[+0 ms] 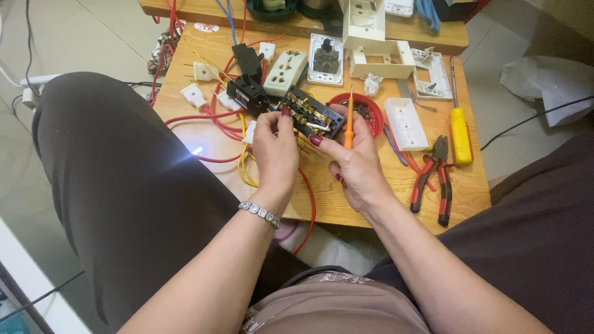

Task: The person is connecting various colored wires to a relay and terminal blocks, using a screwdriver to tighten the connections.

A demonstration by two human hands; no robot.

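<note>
Block: a black terminal block (312,115) with brass screws sits raised over the middle of the low wooden table (322,198), between the two hands.
Left hand: the left hand (275,148) is closed on the block's near left end, thumb and fingertips pinching it.
Right hand: the right hand (356,164) is closed too, its thumb pressed on the block's right end; it also grips an orange screwdriver (348,124), shaft pointing up and away.
Wires: red and yellow wires (226,127) run from the block's left side across the table's left half and loop under the left hand.
Red ring: a red round lid or coil (371,120) lies just behind the right hand; dark small parts show inside, too small to tell.
White tray: a white oblong housing (405,124) lies right of the ring, holding only its moulded ribs as far as can be seen.
Frame: a white open box frame (380,59) stands near the far edge, its inside bare.
Sockets: a cream socket plate (285,72) and a white switch plate (325,59) lie beyond the block.
Tools: red-handled pliers (433,176) lie near the right front corner, a yellow screwdriver (460,124) along the right edge.
Plugs: white plugs (193,94) lie by the left edge.
</note>
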